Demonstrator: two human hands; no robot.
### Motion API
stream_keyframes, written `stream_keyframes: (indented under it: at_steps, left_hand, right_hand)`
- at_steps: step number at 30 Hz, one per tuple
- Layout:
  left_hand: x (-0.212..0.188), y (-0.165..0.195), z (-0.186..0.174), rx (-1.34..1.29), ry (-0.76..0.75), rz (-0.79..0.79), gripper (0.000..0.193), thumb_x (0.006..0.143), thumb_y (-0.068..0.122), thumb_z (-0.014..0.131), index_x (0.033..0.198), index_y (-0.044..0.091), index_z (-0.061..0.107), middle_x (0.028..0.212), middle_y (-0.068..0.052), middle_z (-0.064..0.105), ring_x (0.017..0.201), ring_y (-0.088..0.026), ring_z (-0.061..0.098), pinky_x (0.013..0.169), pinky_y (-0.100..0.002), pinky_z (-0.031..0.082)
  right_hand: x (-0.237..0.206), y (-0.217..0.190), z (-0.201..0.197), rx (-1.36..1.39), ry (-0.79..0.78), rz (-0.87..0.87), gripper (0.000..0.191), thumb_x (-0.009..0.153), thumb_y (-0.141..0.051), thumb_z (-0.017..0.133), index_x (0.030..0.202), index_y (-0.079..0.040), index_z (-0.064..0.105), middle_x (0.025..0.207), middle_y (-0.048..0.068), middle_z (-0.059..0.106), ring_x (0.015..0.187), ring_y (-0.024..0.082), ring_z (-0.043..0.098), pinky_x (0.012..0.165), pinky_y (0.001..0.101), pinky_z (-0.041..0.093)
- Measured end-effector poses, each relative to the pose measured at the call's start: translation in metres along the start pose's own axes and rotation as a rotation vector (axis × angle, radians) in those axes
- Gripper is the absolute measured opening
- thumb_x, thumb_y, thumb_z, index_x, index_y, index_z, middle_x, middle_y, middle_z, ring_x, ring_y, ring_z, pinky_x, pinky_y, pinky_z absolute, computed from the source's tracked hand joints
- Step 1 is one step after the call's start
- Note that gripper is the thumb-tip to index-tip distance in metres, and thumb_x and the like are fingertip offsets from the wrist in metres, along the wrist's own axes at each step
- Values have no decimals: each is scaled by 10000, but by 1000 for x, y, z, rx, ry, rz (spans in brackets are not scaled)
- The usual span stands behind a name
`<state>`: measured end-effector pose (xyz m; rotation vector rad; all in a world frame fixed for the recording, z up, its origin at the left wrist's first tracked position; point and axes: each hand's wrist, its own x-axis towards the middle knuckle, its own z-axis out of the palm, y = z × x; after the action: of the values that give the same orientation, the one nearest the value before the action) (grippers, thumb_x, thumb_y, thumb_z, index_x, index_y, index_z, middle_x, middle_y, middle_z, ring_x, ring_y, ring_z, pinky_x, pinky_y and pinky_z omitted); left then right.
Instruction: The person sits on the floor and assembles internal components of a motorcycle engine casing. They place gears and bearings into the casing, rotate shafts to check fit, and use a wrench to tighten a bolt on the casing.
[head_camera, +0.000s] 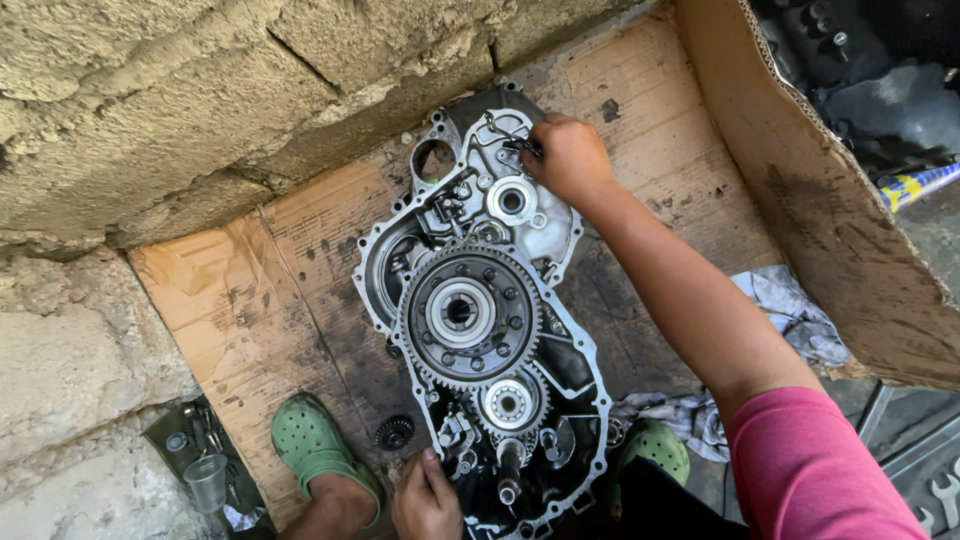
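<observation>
Rough stone wall (150, 100) behind, oil-stained cardboard sheet (270, 290) on ground, torn box flap (830, 200) upper right. Open engine case (480, 310) flat on cardboard, big gear (468, 313) centre, small loose gear (395, 433) beside green clog (310, 440). Right hand (568, 158) at case's far end, clenched around small dark part (527, 148). Left hand (425, 497) resting on near edge, grip unclear. Grey rag (790, 315) right, blue-yellow can (915, 185) far right.

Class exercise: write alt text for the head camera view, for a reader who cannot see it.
Seen from above, an open engine case with a large toothed gear lies on oil-stained cardboard beside a rough stone wall. The right hand reaches a small part at the far end; the left hand rests at the near end, between feet in green clogs.
</observation>
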<state>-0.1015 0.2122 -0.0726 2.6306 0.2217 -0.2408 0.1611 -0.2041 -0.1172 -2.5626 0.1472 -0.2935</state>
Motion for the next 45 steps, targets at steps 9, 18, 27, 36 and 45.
stream_keyframes:
  at_steps: [9,18,27,36,45]
  left_hand:
    - [3,19,-14,-20,-56,-22,394,1005,334,474,1006,56,754,966,-189,754,872,-424,709,730,-501,551]
    - [2,15,-13,-24,-71,-17,401,1007,340,465,971,56,745,939,-192,746,857,-431,704,728,-513,543]
    - [2,15,-12,12,-103,-86,408,1011,355,467,971,59,746,955,-190,750,873,-433,701,743,-519,540]
    - [5,27,-21,-21,-105,-90,414,1002,352,466,1027,55,753,997,-192,751,901,-421,711,756,-503,552]
    - [0,-18,15,6,-25,-89,390,975,355,513,1024,77,783,985,-178,768,895,-395,737,745,-476,580]
  right_hand:
    - [3,-6,-3,-40,-24,24,208,823,-221,782,879,-31,720,955,176,690,859,402,676,788,504,551]
    - [4,-4,-4,-67,-52,26,230,794,-231,796,878,-31,719,928,176,699,867,401,678,782,505,547]
    - [1,-4,-2,-59,-23,46,230,815,-242,794,884,-35,724,926,171,697,859,403,677,775,506,551]
    - [1,-20,-19,-23,-37,104,283,853,-324,784,914,-48,768,927,167,706,837,389,685,762,488,553]
    - [9,-15,-29,192,-63,220,332,977,-331,683,943,-11,765,916,230,709,804,406,682,759,462,552]
